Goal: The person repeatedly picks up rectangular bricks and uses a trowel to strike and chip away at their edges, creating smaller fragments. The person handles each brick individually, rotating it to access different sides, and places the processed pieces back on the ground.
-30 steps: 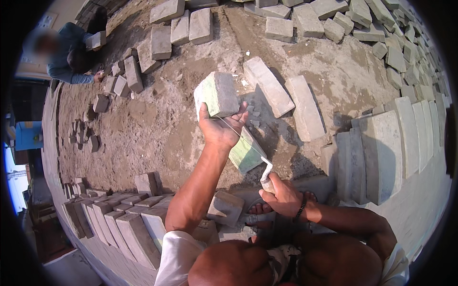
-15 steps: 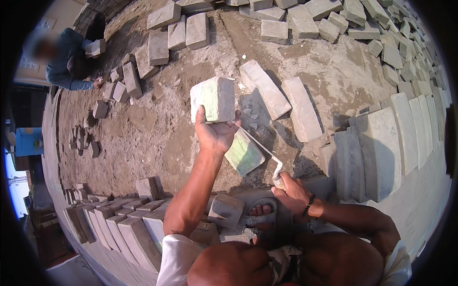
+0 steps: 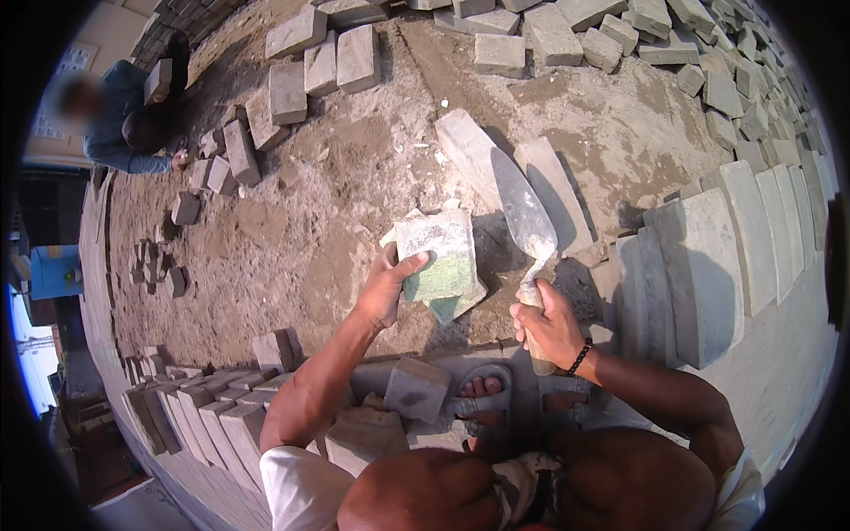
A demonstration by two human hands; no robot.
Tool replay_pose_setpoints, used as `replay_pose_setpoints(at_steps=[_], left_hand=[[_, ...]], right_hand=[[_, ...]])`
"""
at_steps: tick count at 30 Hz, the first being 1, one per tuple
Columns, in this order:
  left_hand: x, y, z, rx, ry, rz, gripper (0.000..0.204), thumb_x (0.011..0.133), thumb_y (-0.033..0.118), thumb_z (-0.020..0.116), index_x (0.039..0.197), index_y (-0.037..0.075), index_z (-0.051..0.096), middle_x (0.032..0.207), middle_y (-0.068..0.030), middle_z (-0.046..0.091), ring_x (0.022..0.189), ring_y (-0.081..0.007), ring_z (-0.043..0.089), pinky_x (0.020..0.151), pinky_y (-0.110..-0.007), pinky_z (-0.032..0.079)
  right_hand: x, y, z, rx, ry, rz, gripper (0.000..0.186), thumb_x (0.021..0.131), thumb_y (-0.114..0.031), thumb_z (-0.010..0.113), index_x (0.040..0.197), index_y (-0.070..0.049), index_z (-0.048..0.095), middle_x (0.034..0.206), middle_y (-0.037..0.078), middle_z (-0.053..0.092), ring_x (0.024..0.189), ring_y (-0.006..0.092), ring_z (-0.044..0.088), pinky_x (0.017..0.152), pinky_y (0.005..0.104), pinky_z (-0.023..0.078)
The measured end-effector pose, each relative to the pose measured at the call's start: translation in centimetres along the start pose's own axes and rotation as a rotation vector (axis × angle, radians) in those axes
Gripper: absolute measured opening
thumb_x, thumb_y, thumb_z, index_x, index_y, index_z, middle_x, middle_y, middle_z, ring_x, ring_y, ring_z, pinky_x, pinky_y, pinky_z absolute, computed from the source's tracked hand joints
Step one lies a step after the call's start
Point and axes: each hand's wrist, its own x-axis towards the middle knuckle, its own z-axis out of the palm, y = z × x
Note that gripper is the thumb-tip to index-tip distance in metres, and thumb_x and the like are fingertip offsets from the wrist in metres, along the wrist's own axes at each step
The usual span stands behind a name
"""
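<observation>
My left hand (image 3: 386, 285) is closed round a grey brick (image 3: 450, 234), its thumb lying across the face turned up at me. That face is pale and crusted, with a green tint on its lower part. Just beneath it shows the corner of another greenish brick (image 3: 457, 306), mostly covered. In my right hand (image 3: 554, 329) is a pointing trowel (image 3: 524, 205), gripped by its wooden handle with the blade tipped away from me. Behind the blade two long grey bricks (image 3: 462, 146) lie on the dirt, the right one partly hidden by it.
Stacked bricks (image 3: 699, 265) stand close on my right, and a row of bricks (image 3: 235, 434) is at the lower left. A loose brick (image 3: 418, 389) lies beside my sandalled foot (image 3: 485, 398). Brick heaps (image 3: 655, 44) fill the far right. Another person (image 3: 124, 115) crouches at the far left holding a brick.
My left hand has lowered the brick and turned it, with the thumb now across its face. The trowel has swung upright, its blade now broad side toward me and apart from the brick.
</observation>
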Motion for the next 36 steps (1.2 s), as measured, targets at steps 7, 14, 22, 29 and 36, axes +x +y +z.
replay_pose_setpoints(at_steps=[7, 14, 22, 29, 36], left_hand=[[1.3, -2.0, -4.9, 0.394, -0.124, -0.098, 0.071, 0.086, 0.027, 0.075, 0.138, -0.006, 0.04, 0.125, -0.0171, 0.06, 0.116, -0.0263, 0.059, 0.102, -0.037, 0.045], [-0.1, -3.0, -2.3, 1.187, 0.138, 0.279, 0.102, 0.083, 0.052, 0.071, 0.151, -0.003, 0.018, 0.14, -0.0384, 0.036, 0.129, -0.0466, 0.042, 0.105, -0.052, 0.038], [-0.2, -2.0, 2.0, 1.59, 0.195, 0.015, 0.117, 0.068, 0.043, 0.082, 0.156, 0.01, 0.012, 0.149, -0.0349, 0.023, 0.128, -0.0467, 0.037, 0.105, -0.057, 0.032], [-1.6, 1.2, -4.6, -0.451, -0.175, -0.114, 0.078, 0.084, 0.059, 0.052, 0.147, 0.015, 0.041, 0.146, -0.0143, 0.045, 0.132, -0.038, 0.044, 0.108, -0.059, 0.033], [-2.7, 2.1, -2.5, -0.639, -0.154, -0.149, 0.075, 0.085, 0.06, 0.051, 0.145, 0.016, 0.043, 0.141, -0.0132, 0.049, 0.126, -0.0358, 0.049, 0.104, -0.058, 0.039]], right_hand=[[-0.8, 0.9, -0.8, -0.062, -0.024, 0.084, 0.035, 0.089, -0.017, 0.064, 0.112, 0.005, 0.05, 0.074, 0.006, 0.06, 0.056, 0.0119, 0.059, 0.051, 0.0291, 0.048], [-1.0, 1.7, -0.4, -0.065, -0.037, 0.082, 0.021, 0.089, -0.012, 0.061, 0.101, 0.001, 0.05, 0.072, 0.005, 0.057, 0.056, 0.0116, 0.057, 0.051, 0.029, 0.047], [-1.2, 1.1, -0.1, -0.182, -0.107, 0.023, 0.017, 0.09, -0.01, 0.061, 0.099, 0.0, 0.051, 0.071, 0.004, 0.056, 0.054, 0.011, 0.056, 0.051, 0.0283, 0.046], [-2.0, 0.1, -0.7, -0.38, -0.042, -0.185, 0.039, 0.086, -0.022, 0.067, 0.11, 0.004, 0.053, 0.075, 0.018, 0.065, 0.061, 0.0319, 0.065, 0.059, 0.0378, 0.051], [-2.2, -0.5, 1.0, -0.743, -0.244, -0.514, 0.033, 0.085, -0.025, 0.066, 0.107, -0.002, 0.055, 0.091, 0.024, 0.066, 0.079, 0.0437, 0.065, 0.072, 0.0506, 0.052]])
